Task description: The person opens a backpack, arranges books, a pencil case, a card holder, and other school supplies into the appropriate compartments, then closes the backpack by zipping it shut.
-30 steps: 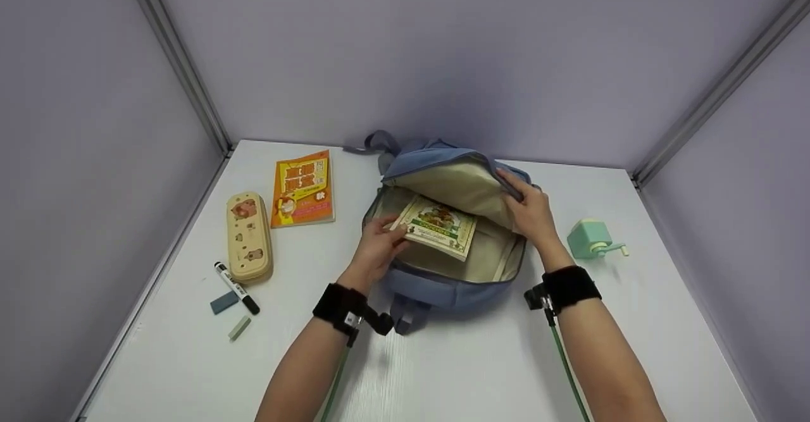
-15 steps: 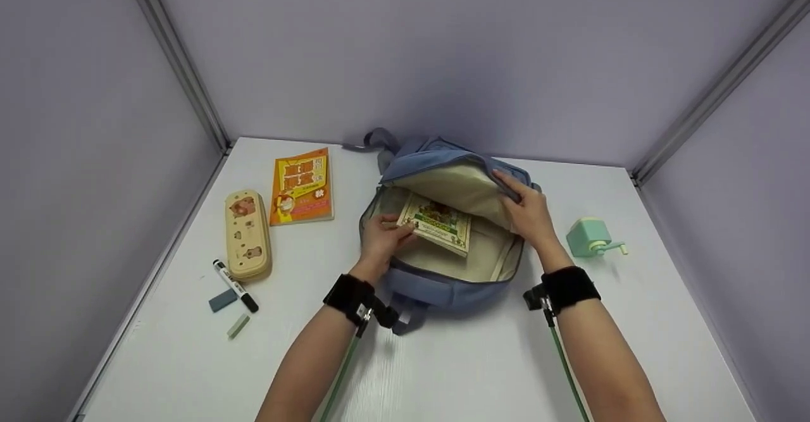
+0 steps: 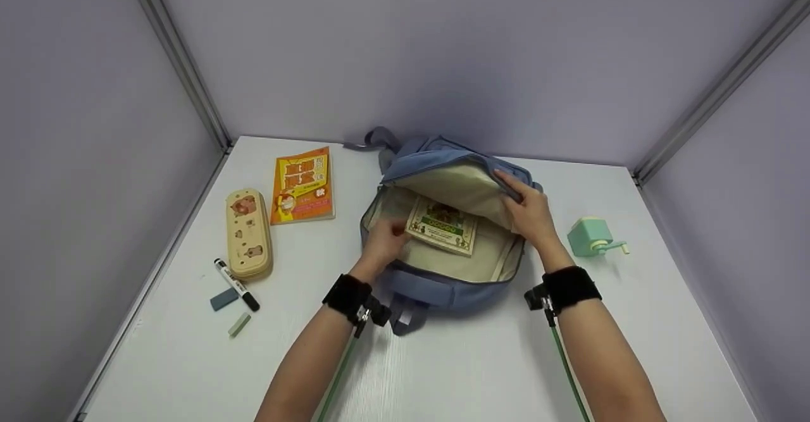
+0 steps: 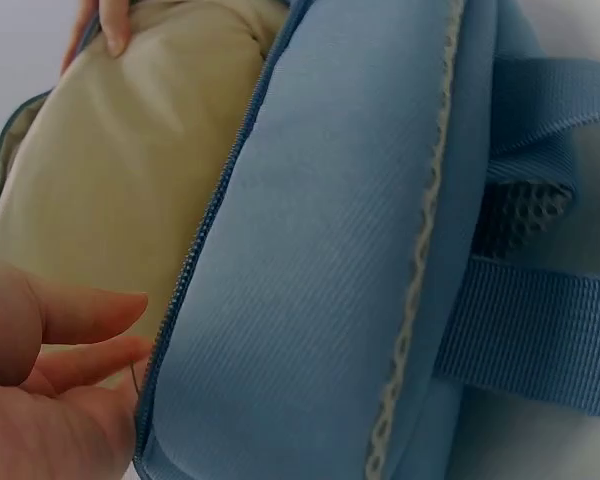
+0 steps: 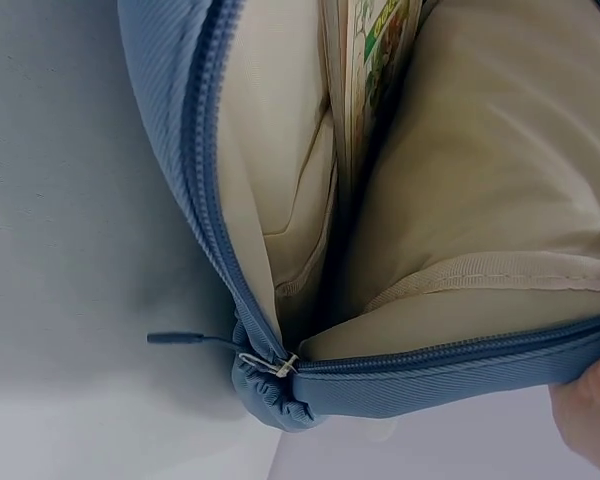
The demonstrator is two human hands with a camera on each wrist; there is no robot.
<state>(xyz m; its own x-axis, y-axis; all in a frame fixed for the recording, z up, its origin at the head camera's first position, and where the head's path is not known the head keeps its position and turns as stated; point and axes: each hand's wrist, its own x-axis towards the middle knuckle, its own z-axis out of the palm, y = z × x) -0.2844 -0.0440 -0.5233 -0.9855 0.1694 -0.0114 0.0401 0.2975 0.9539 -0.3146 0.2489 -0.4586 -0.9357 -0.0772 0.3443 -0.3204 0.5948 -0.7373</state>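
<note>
A blue backpack [image 3: 417, 289] lies unzipped on the white table, its cream lining showing. Inside it rests a small book [image 3: 441, 227] with a cream and green cover, partly under the raised flap. My left hand [image 3: 384, 243] is at the bag's left opening beside the book, slightly blurred. In the left wrist view, that hand's thumb [image 4: 95, 312] and fingers are apart with nothing between them. My right hand [image 3: 530, 216] grips the edge of the flap [image 3: 436, 166] and holds it up. The right wrist view shows the book's edge [image 5: 352, 100] in the bag.
To the left lie an orange book [image 3: 304, 185], a yellow pencil case [image 3: 248, 233], a black-and-white marker [image 3: 236, 284], a blue eraser [image 3: 224, 299] and a small pale green block [image 3: 239, 324]. A mint crank pencil sharpener [image 3: 590, 236] stands at right. Walls enclose the table.
The book has moved deeper into the backpack and lies lower. My left hand moved in with it, then let go. My right hand still holds the flap in the same place.
</note>
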